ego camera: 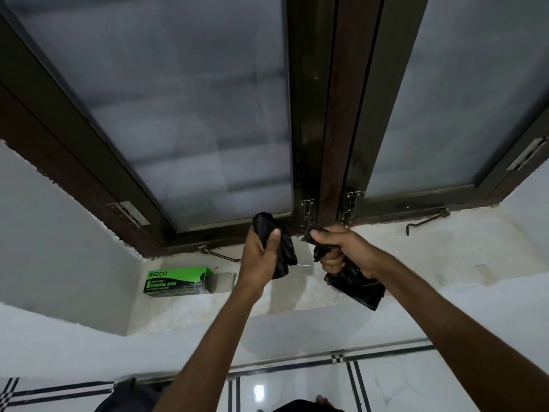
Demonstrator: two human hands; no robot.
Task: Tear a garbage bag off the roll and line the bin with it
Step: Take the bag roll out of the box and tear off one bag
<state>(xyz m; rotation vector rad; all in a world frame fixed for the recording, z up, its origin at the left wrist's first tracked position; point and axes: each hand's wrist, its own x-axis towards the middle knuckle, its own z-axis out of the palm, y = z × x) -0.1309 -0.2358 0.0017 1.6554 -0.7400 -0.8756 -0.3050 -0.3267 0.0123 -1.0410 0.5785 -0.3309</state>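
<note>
My left hand (pixel 260 257) grips a black roll of garbage bags (pixel 282 248), held upright in front of the window sill. My right hand (pixel 341 251) is closed on a folded black garbage bag (pixel 355 285) that hangs down from the fist. A gap of sill shows between the roll and the bag, so the two pieces look apart. The green garbage bag box (pixel 175 281) lies on the sill to the left, its end flap open. No bin is in view.
A dark-framed window with frosted panes (pixel 193 114) fills the upper view, with latches (pixel 307 215) just behind my hands. The stone sill (pixel 430 257) runs left to right. White tiled floor with black stripes (pixel 297 382) lies below.
</note>
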